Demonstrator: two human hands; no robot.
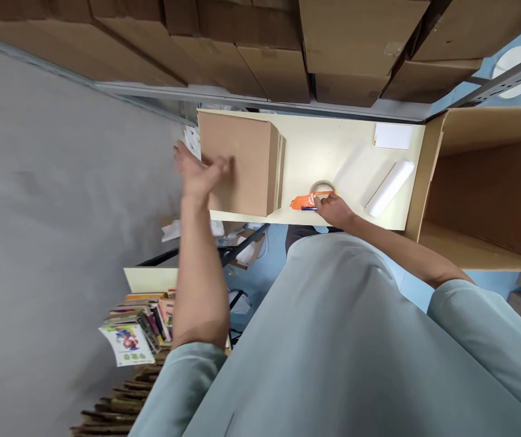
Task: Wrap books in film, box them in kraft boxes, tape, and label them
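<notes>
A closed cardboard box (237,164) sits at the left end of the pale table. My left hand (199,174) is at the box's left side, its thumb stretched over the top and the fingers apart; it is slightly blurred, and whether it touches the box I cannot tell. My right hand (334,211) is closed on an orange tape dispenser (304,201) close to the table's near edge. A roll of tape (323,184) shows right behind the dispenser. Beside the fingers is a thin dark blue piece (308,209), perhaps a handle or a pen.
On the table's (315,142) right side lie a white roll (390,188) and a white card or pad (392,135). A large open carton (483,188) stands at the right end. Stacked cartons (251,60) fill the shelf beyond. Books (137,331) are piled at lower left by the wall.
</notes>
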